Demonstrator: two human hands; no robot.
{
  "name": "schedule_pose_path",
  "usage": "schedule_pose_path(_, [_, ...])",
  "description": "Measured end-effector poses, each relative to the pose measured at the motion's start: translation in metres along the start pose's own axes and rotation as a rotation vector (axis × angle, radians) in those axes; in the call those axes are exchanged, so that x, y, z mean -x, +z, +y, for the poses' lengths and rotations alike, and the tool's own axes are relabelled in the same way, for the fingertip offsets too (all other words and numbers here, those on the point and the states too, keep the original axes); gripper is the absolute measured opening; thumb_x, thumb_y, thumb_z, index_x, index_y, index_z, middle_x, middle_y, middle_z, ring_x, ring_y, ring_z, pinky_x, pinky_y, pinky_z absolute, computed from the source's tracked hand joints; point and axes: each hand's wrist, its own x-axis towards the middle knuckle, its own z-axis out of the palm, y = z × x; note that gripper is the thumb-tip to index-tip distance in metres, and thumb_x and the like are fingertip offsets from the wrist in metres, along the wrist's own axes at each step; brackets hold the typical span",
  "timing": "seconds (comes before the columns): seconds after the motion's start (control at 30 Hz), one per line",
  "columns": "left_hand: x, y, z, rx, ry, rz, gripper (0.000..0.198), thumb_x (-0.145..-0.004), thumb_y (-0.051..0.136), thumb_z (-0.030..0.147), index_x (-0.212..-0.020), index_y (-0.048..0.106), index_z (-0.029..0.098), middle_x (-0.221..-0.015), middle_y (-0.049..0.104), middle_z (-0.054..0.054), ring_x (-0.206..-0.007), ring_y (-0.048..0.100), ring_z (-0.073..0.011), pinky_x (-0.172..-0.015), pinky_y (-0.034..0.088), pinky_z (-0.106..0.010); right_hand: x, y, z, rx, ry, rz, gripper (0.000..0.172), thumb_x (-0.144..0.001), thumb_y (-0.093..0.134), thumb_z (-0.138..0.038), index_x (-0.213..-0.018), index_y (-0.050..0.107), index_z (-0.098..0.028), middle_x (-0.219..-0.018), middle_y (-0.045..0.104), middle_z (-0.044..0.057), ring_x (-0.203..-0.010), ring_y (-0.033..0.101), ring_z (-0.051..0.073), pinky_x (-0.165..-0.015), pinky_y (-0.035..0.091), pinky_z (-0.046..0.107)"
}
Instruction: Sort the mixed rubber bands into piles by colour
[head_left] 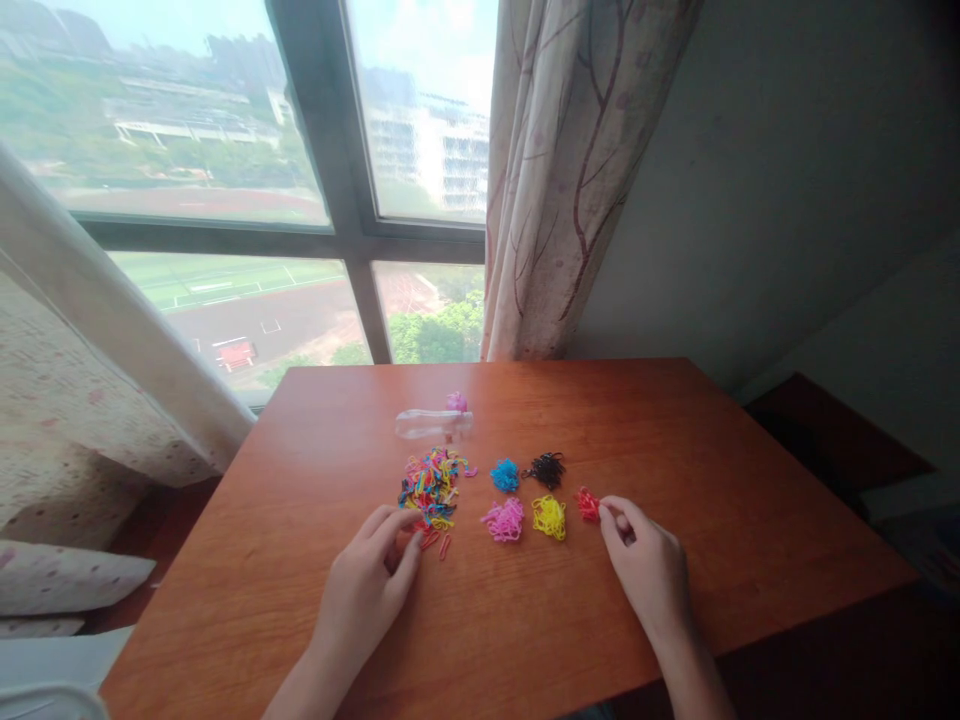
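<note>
A mixed heap of small coloured rubber bands [433, 484] lies on the wooden table [675, 470]. Beside it sit sorted little piles: blue [505, 475], black [547, 468], pink [504, 520], yellow [549, 516] and red [587, 503]. My left hand [371, 585] rests by the mixed heap's near edge, fingers curled with the tips pinching at red bands there. My right hand [646, 568] has its fingers pinched together at the red pile, touching it.
A clear plastic bag with a pink top [435, 420] lies behind the heap. A window and a patterned curtain [570, 180] stand behind the table. Cushions [60, 575] lie at the left, dark furniture [832, 440] at the right.
</note>
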Motion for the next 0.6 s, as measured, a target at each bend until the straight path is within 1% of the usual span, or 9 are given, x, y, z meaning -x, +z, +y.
schedule_pose_path(0.03, [-0.005, -0.003, -0.001, -0.033, -0.014, 0.013, 0.022, -0.093, 0.048, 0.031, -0.106, 0.064, 0.025, -0.096, 0.066, -0.001, -0.065, 0.063, -0.0125, -0.061, 0.051, -0.023, 0.0, 0.0, -0.005, -0.016, -0.007, 0.005, 0.043, -0.095, 0.042, -0.052, -0.09, 0.072, -0.02, -0.068, 0.068, 0.005, -0.059, 0.064, 0.019, -0.058, 0.041, 0.026])
schedule_pose_path(0.1, [-0.018, -0.007, -0.002, -0.115, -0.025, 0.019, 0.027, -0.091, 0.049, 0.032, -0.114, 0.063, 0.025, -0.108, 0.066, -0.004, -0.082, 0.067, -0.0171, -0.069, 0.053, -0.026, 0.003, 0.001, -0.019, -0.072, -0.035, -0.021, 0.039, -0.096, 0.044, -0.048, -0.09, 0.071, -0.02, -0.07, 0.069, 0.006, -0.061, 0.065, 0.018, -0.06, 0.043, 0.025])
schedule_pose_path(0.17, [-0.032, -0.01, -0.004, -0.184, -0.017, 0.008, 0.032, -0.089, 0.05, 0.031, -0.119, 0.062, 0.024, -0.117, 0.064, -0.006, -0.099, 0.066, -0.0224, -0.081, 0.054, -0.032, 0.007, 0.005, -0.041, -0.143, -0.072, -0.089, 0.034, -0.097, 0.044, -0.041, -0.091, 0.07, -0.02, -0.077, 0.072, 0.006, -0.066, 0.067, 0.018, -0.064, 0.044, 0.025])
schedule_pose_path(0.23, [-0.042, -0.01, -0.006, -0.227, -0.009, -0.012, 0.035, -0.088, 0.051, 0.03, -0.12, 0.062, 0.022, -0.119, 0.063, -0.009, -0.107, 0.063, -0.0256, -0.09, 0.053, -0.038, 0.013, 0.011, -0.068, -0.196, -0.113, -0.177, 0.029, -0.097, 0.043, -0.033, -0.097, 0.069, -0.02, -0.084, 0.073, 0.006, -0.071, 0.068, 0.018, -0.067, 0.045, 0.024])
schedule_pose_path(0.33, [-0.049, -0.006, -0.008, -0.223, 0.003, -0.059, 0.032, -0.089, 0.049, 0.029, -0.117, 0.063, 0.02, -0.116, 0.065, -0.01, -0.108, 0.063, -0.0265, -0.093, 0.051, -0.041, 0.014, 0.019, -0.113, -0.176, -0.184, -0.338, 0.025, -0.097, 0.043, -0.022, -0.103, 0.067, -0.022, -0.093, 0.073, 0.006, -0.082, 0.069, 0.018, -0.073, 0.045, 0.024])
schedule_pose_path(0.4, [-0.048, -0.004, -0.009, -0.179, 0.025, -0.065, 0.03, -0.089, 0.048, 0.026, -0.114, 0.063, 0.02, -0.114, 0.066, -0.009, -0.105, 0.064, -0.0251, -0.092, 0.052, -0.039, 0.006, 0.022, -0.139, -0.071, -0.216, -0.432, 0.021, -0.096, 0.047, -0.02, -0.103, 0.067, -0.022, -0.096, 0.072, 0.006, -0.087, 0.069, 0.019, -0.074, 0.046, 0.024])
schedule_pose_path(0.43, [-0.047, -0.004, -0.009, -0.153, 0.039, -0.059, 0.03, -0.088, 0.048, 0.024, -0.113, 0.063, 0.021, -0.113, 0.067, -0.008, -0.104, 0.064, -0.0242, -0.092, 0.052, -0.038, 0.0, 0.024, -0.149, 0.002, -0.224, -0.473, 0.018, -0.096, 0.05, -0.021, -0.104, 0.066, -0.022, -0.096, 0.071, 0.006, -0.086, 0.069, 0.02, -0.072, 0.046, 0.025])
schedule_pose_path(0.53, [-0.042, -0.005, -0.01, -0.087, 0.064, -0.026, 0.031, -0.083, 0.049, 0.019, -0.111, 0.064, 0.022, -0.111, 0.069, -0.007, -0.102, 0.066, -0.0223, -0.09, 0.053, -0.035, -0.024, 0.028, -0.172, 0.214, -0.24, -0.537, 0.017, -0.096, 0.052, -0.018, -0.106, 0.064, -0.022, -0.101, 0.069, 0.008, -0.087, 0.069, 0.021, -0.069, 0.047, 0.026])
schedule_pose_path(0.6, [-0.039, -0.007, -0.011, -0.054, 0.062, -0.019, 0.032, -0.082, 0.049, 0.018, -0.109, 0.065, 0.022, -0.109, 0.071, -0.005, -0.098, 0.068, -0.0214, -0.087, 0.054, -0.033, -0.039, 0.034, -0.18, 0.289, -0.253, -0.561, 0.019, -0.096, 0.049, -0.013, -0.106, 0.064, -0.019, -0.102, 0.069, 0.01, -0.089, 0.07, 0.022, -0.069, 0.049, 0.027])
